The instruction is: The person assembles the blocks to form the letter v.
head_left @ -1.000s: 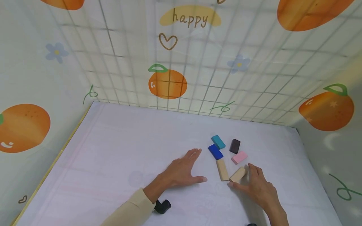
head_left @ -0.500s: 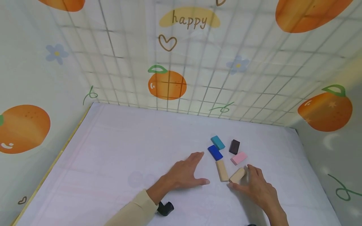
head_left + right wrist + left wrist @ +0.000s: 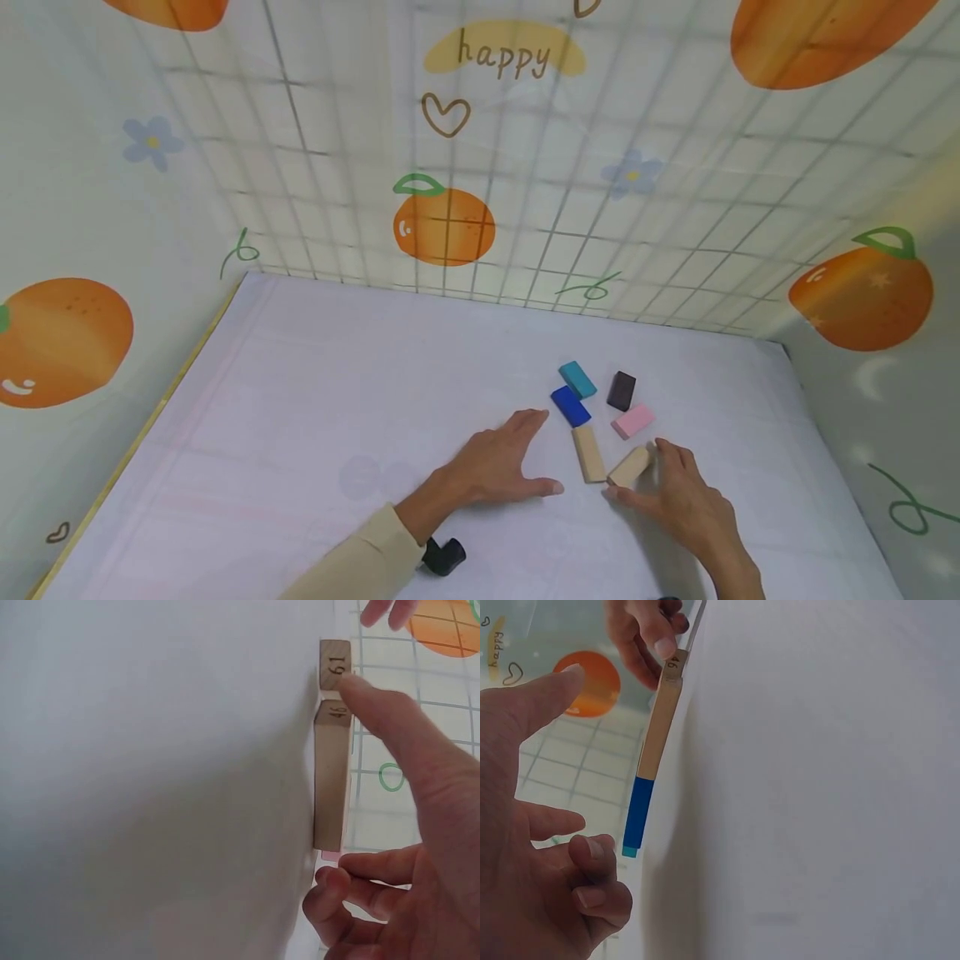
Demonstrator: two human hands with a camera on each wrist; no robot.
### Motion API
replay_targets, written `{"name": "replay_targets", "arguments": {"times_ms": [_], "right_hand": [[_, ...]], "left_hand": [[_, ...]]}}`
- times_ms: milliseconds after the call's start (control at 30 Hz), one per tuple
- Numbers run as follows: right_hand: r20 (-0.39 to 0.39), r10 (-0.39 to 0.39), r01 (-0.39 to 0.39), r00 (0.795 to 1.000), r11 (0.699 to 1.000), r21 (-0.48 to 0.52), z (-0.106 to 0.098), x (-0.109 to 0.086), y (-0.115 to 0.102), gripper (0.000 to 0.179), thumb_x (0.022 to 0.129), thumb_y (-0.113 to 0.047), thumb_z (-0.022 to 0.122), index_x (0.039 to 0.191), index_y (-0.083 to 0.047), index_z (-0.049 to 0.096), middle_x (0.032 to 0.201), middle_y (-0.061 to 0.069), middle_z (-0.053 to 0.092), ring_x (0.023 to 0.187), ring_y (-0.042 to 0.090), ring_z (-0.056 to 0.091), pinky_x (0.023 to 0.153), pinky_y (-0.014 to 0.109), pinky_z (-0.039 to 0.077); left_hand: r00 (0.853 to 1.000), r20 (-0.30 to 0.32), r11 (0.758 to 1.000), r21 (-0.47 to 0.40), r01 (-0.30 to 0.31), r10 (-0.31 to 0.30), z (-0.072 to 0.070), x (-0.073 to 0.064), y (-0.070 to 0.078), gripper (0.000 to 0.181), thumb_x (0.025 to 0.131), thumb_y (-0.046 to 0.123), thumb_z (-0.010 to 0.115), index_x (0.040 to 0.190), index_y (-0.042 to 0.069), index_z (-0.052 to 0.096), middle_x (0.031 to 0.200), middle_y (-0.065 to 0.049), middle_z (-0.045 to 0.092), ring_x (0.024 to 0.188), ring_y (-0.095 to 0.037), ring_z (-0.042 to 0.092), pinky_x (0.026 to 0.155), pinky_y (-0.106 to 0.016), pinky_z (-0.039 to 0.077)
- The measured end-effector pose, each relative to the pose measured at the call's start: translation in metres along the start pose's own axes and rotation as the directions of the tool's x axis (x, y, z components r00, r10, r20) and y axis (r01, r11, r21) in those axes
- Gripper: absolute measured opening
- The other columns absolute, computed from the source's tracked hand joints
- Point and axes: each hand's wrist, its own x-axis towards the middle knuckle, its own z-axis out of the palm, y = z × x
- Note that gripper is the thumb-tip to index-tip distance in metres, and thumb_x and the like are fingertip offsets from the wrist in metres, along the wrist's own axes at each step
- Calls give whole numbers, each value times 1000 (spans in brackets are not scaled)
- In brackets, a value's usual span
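Observation:
Several small rectangular blocks lie flat on the white table in a bent chain. My right hand [image 3: 686,492] holds a plain wooden block [image 3: 628,467] lengthwise, with its thumb at the end marked 46 [image 3: 337,711] and curled fingers by the far end. Beside it lies a second wooden block [image 3: 588,454], its end marked 61 [image 3: 336,666] near that thumb. A blue block [image 3: 571,406] and a teal block [image 3: 577,380] continue upward; a pink block [image 3: 633,422] and a black block [image 3: 622,391] form the right side. My left hand [image 3: 498,467], thumb and fingers spread, hovers left of the blue and second wooden blocks, holding nothing.
A white cloth covers the table [image 3: 337,375]. Behind it hangs a curtain [image 3: 337,225] printed with oranges, over a wire grid. A black object [image 3: 445,557] sits at my left wrist, under the beige sleeve [image 3: 367,554].
My left hand has moved a little to the right and towards me, closer to the blue and second wooden blocks. The right hand and the blocks keep their places.

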Motion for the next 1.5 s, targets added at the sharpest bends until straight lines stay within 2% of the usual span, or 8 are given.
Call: {"name": "replay_targets", "arguments": {"times_ms": [267,633,933,1300,1500], "right_hand": [[-2,-1,1,1000,1000,-13,1,0,-1,135,64,-83,73,148,10,25,140,41,31,122,54,44,88,71,46],[-5,0,-1,1000,1000,-19,1,0,0,133,64,-83,73,148,9,27,139,41,33,118,55,47,84,69,49],[-18,-16,16,1000,999,-32,0,-1,0,130,66,-82,72,147,10,28,136,41,35,115,53,50,82,67,51],[-17,-15,15,1000,1000,-15,-1,-1,0,130,67,-83,71,147,11,29,136,40,35,115,54,50,81,67,51],[-14,-9,9,1000,1000,-7,-1,-1,0,132,66,-84,71,148,10,28,138,40,35,117,55,49,83,68,50]], "left_hand": [[1000,-18,1000,-2,-8,8,3,6,6,97,87,75,58,162,24,23,165,2,28,143,-18,40,107,-45,43],[999,-45,1000,-13,13,-13,9,15,14,92,89,68,62,161,22,26,162,2,33,141,-16,43,106,-43,45],[999,-47,1000,-29,-8,7,11,18,21,87,91,62,65,159,20,30,160,2,37,139,-14,45,104,-39,46],[999,-36,999,-37,15,-17,20,28,26,84,91,60,66,158,22,32,159,4,38,140,-13,44,107,-39,44],[999,-38,1000,-19,9,-10,22,30,32,83,91,58,67,158,21,34,158,3,40,140,-12,44,106,-36,45]]}}
